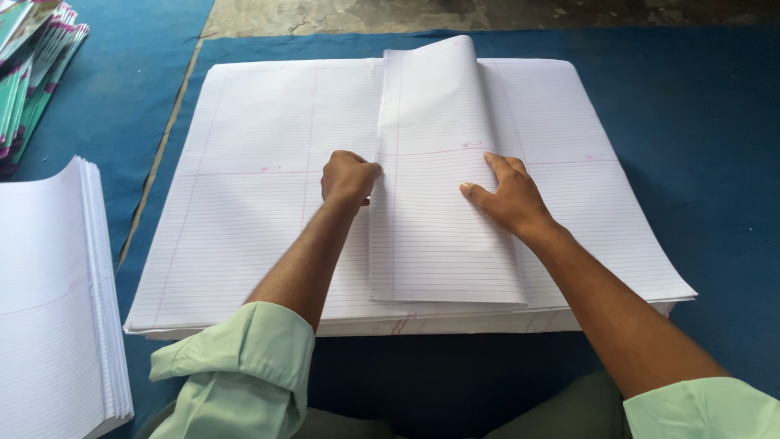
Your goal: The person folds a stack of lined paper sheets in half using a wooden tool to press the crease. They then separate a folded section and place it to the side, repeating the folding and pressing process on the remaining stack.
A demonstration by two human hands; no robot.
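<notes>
A large stack of white ruled paper sheets [260, 122] lies on a blue mat in front of me. The top sheet [435, 219] is folded over from the right, its free edge lying along the middle of the stack. My left hand [348, 177] is closed in a fist, pinching that free edge near the centre. My right hand [505, 195] rests flat on the folded sheet, fingers spread, pressing down beside the curved fold.
A second pile of folded ruled sheets [57, 309] sits at the left edge. Several finished notebooks with green and pink covers [32, 65] are stacked at the top left. The blue mat [699, 122] ends at a bare stone floor [455, 15] beyond.
</notes>
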